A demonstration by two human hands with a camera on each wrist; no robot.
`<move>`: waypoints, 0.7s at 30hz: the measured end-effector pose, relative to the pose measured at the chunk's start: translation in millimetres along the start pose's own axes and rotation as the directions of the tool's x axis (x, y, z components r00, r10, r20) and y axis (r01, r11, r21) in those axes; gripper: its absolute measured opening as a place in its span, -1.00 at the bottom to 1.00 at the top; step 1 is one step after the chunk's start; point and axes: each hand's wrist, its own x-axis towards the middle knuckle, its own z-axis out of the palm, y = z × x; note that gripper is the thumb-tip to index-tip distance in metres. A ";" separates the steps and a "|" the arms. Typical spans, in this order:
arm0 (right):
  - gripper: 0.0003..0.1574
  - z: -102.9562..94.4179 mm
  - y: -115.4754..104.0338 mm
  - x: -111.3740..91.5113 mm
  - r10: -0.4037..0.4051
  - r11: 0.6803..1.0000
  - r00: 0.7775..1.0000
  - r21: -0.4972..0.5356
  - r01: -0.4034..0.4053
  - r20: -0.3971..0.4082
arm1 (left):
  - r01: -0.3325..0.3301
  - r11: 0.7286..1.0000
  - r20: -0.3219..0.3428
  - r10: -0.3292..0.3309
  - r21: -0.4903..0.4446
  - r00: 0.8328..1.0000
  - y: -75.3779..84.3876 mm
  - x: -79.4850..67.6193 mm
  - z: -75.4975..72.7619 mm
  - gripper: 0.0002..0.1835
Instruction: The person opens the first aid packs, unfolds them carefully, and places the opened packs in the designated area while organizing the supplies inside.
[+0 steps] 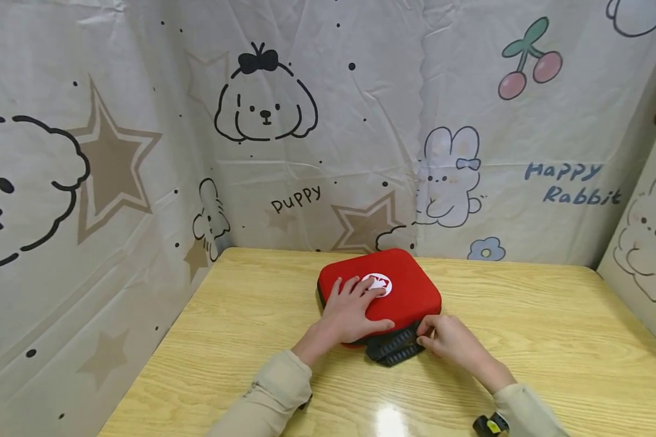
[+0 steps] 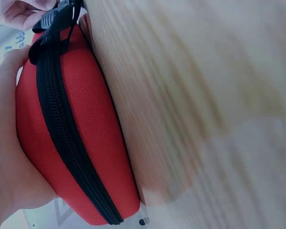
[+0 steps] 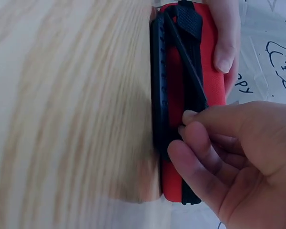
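Note:
A red zippered case (image 1: pixel 407 273) with a round white emblem lies flat on the table. My left hand (image 1: pixel 351 311) rests on its lid, fingers spread, with the thumb near the front edge. A black ribbed handle (image 1: pixel 392 347) sticks out from the front side. Beside the handle's right end, my right hand (image 1: pixel 449 341) pinches a small zipper pull, mostly hidden between thumb and forefinger in the right wrist view. The black zipper (image 2: pixel 66 129) runs along the case's side and looks closed where it shows in the left wrist view.
The light wood-grain table (image 1: pixel 240 315) reaches back to a cloth backdrop (image 1: pixel 361 152) printed with cartoon animals. A side cloth (image 1: pixel 44 315) borders the table on the left. A dark band with a yellow patch (image 1: pixel 492 425) is on the right wrist.

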 end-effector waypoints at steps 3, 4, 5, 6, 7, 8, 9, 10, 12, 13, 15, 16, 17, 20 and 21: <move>-0.89 0.0 -1.2 0.3 -0.011 1.000 1.000 -0.025 0.011 -0.012 | 0.015 1.000 -0.008 -0.015 0.000 1.000 2.9 0.8 1.8 -0.19; -0.89 0.0 -1.6 0.4 -0.015 1.000 1.000 -0.023 0.015 -0.009 | 0.020 1.000 -0.009 -0.020 0.004 1.000 3.4 1.0 2.6 -0.19; -0.89 0.3 -1.9 0.6 -0.019 1.000 1.000 -0.020 0.019 -0.004 | 0.025 1.000 -0.010 -0.025 0.005 1.000 3.7 1.2 3.4 -0.19; -0.89 0.4 -2.2 0.8 -0.023 1.000 1.000 -0.015 0.023 0.003 | 0.029 1.000 -0.010 -0.029 0.007 1.000 3.9 1.1 3.9 -0.19; -0.89 0.7 -2.3 0.9 -0.026 1.000 1.000 -0.011 0.026 0.008 | 0.032 0.999 -0.011 -0.032 0.007 0.999 4.2 1.0 4.7 -0.18; -0.89 1.1 -2.5 0.9 -0.026 1.000 1.000 -0.009 0.026 0.012 | 0.035 0.999 -0.014 -0.035 0.008 0.999 4.4 0.9 5.2 -0.18; -0.89 1.5 -2.9 1.1 -0.026 1.000 1.000 -0.007 0.026 0.011 | 0.038 0.999 -0.017 -0.038 0.010 0.999 4.5 0.8 5.6 -0.19; -0.89 2.0 -3.3 1.3 -0.028 1.000 1.000 -0.009 0.028 0.007 | 0.040 0.999 -0.019 -0.040 0.011 0.999 4.7 0.7 5.7 -0.19; -0.90 3.1 -4.4 2.2 -0.042 0.999 0.999 -0.003 0.042 0.004 | 0.046 0.999 -0.024 -0.045 0.013 0.999 5.4 0.7 5.3 -0.19; -0.91 3.8 -5.0 2.9 -0.054 0.999 0.999 -0.001 0.054 0.005 | 0.047 0.999 -0.029 -0.046 0.013 0.999 6.1 0.7 4.9 -0.19; -0.91 5.5 -6.1 4.3 -0.078 0.997 0.997 0.002 0.078 -0.003 | 0.051 0.999 -0.030 -0.050 0.015 0.998 7.6 1.1 4.6 -0.19; -0.90 6.4 -6.6 4.8 -0.089 0.996 0.996 0.005 0.089 -0.005 | 0.053 0.999 -0.030 -0.053 0.012 0.998 8.5 1.3 4.2 -0.19; -0.90 7.0 -6.9 5.3 -0.098 0.995 0.995 0.011 0.098 -0.003 | 0.056 0.998 -0.030 -0.056 0.011 0.998 9.4 1.6 4.2 -0.19; -0.89 8.1 -7.5 5.8 -0.101 0.995 0.995 0.002 0.101 -0.008 | 0.066 0.998 -0.030 -0.065 0.013 0.997 11.4 2.6 4.5 -0.19; -0.89 7.9 -7.2 6.0 -0.098 0.995 0.995 -0.007 0.098 -0.009 | 0.068 0.998 -0.030 -0.067 0.016 0.997 11.6 2.6 4.3 -0.19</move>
